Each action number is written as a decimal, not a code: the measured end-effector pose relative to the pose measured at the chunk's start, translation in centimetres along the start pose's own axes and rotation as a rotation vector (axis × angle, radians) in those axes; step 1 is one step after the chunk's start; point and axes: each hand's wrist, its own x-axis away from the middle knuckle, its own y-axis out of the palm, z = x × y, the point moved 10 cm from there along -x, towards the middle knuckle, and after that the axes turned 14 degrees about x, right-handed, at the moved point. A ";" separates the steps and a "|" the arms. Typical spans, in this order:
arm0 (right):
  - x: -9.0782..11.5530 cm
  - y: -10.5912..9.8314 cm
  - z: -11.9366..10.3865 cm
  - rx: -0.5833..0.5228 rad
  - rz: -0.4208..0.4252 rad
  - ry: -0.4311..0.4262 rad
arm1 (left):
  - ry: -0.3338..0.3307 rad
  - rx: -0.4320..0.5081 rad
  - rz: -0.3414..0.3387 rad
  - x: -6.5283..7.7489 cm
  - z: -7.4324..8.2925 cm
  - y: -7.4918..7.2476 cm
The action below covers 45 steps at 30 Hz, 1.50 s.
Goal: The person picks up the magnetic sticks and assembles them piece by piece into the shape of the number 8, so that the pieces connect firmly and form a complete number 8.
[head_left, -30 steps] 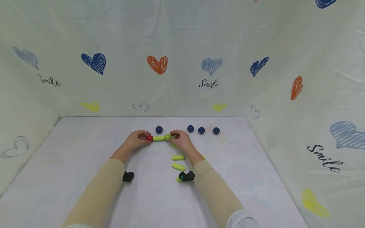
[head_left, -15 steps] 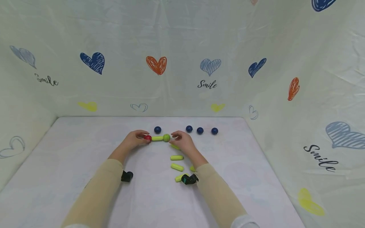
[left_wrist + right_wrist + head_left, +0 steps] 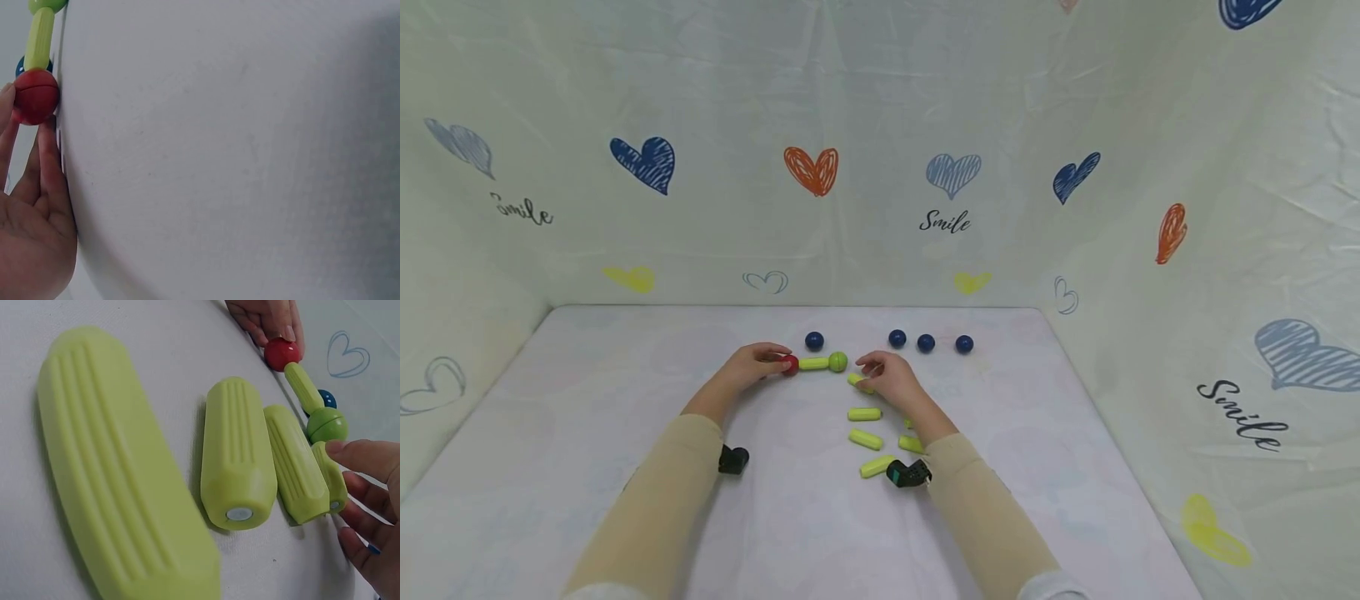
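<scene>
My left hand [image 3: 747, 368] pinches a red ball [image 3: 790, 364] between thumb and fingers. From that ball a yellow-green magnetic stick [image 3: 814, 364] runs to a green ball [image 3: 838, 362], all joined in one line. My right hand [image 3: 895, 379] is just right of the green ball, its fingers spread and relaxed. Another yellow-green stick [image 3: 329, 477] lies by its thumb and fingers in the right wrist view; whether they touch it cannot be told. In the left wrist view the red ball [image 3: 36, 97] sits at the fingertips.
Several dark blue balls [image 3: 926, 343] lie along the back of the table [image 3: 625, 367], one of them [image 3: 814, 341] just behind the joined pieces. More loose yellow-green sticks [image 3: 865, 439] are spread below my right hand, some partly hidden by its wrist. A curtain [image 3: 880, 100] with printed hearts stands behind.
My right hand has let go of the green ball and moved right and slightly nearer, beside a loose stick. The left hand keeps its hold on the red ball.
</scene>
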 end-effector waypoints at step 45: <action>0.5 4.0 -5.8 -0.144 0.007 -0.053 | -0.065 0.023 0.049 -0.6 -1.2 -0.6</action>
